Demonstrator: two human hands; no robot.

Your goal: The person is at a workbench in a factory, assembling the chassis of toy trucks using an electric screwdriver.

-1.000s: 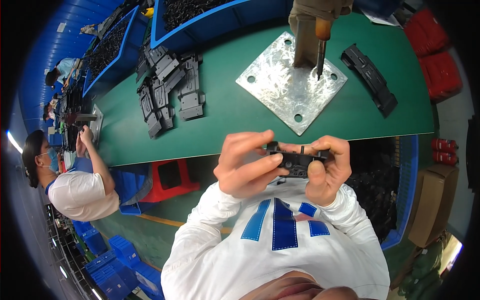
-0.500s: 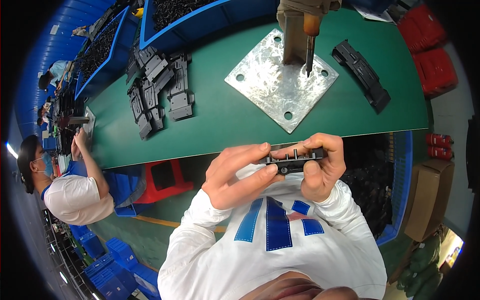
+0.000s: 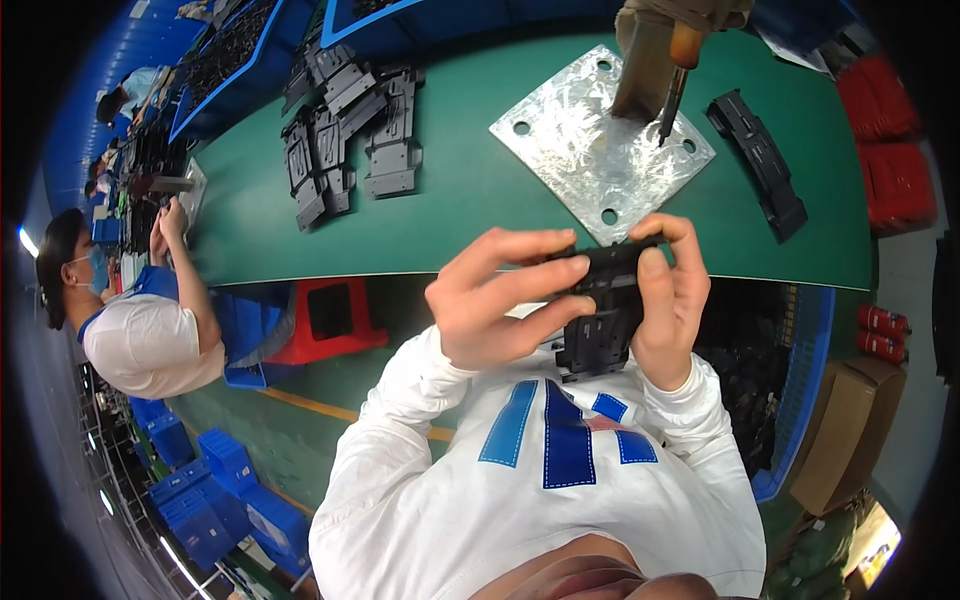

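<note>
Between both hands I hold a black plastic bracket-like part (image 3: 604, 330) in front of my chest, its broad ribbed face showing. My left hand (image 3: 500, 300) pinches its left side with fingers and thumb. My right hand (image 3: 672, 290) grips the right side, with the index finger curled over the upper edge and the thumb on the face. Beyond my hands, a square metal plate (image 3: 570, 130) with corner holes lies on the green table (image 3: 455, 215). A tool with an orange-brown handle (image 3: 685, 46) and a dark pointed tip stands over the plate. One long black part (image 3: 757, 165) lies to its right.
Several similar black parts (image 3: 330, 120) lie piled at the table's left. Blue bins (image 3: 225, 80) of small black pieces stand behind them. A co-worker (image 3: 150, 320) sits at the left, near a red stool (image 3: 325, 320). A blue crate (image 3: 812, 400) stands below the table at right.
The black part has turned from edge-on to showing its broad face. My hands have risen slightly toward the table edge and shifted right. The whole view has shifted too.
</note>
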